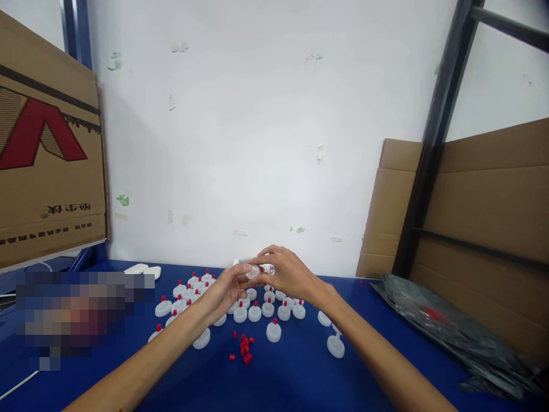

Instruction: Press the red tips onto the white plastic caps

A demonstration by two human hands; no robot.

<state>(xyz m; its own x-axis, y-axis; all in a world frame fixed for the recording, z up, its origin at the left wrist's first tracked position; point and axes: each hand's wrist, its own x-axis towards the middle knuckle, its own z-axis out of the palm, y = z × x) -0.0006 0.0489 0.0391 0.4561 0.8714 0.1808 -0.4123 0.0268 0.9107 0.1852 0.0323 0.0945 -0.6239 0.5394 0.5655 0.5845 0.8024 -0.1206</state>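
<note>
My left hand (226, 290) and my right hand (286, 273) meet above the blue table (295, 372), both closed around a small white plastic bottle (254, 270) held between the fingertips. Just below and around them stand several white bottles with red caps (254, 312) in a loose group. A little heap of loose red caps (245, 347) lies on the table in front of the bottles, between my forearms.
A big cardboard box (47, 166) stands at the left, folded cardboard (484, 229) and a dark metal frame (433, 143) at the right. Dark plastic bags (463, 332) lie at the right edge. Two white objects (141, 270) rest near the white wall.
</note>
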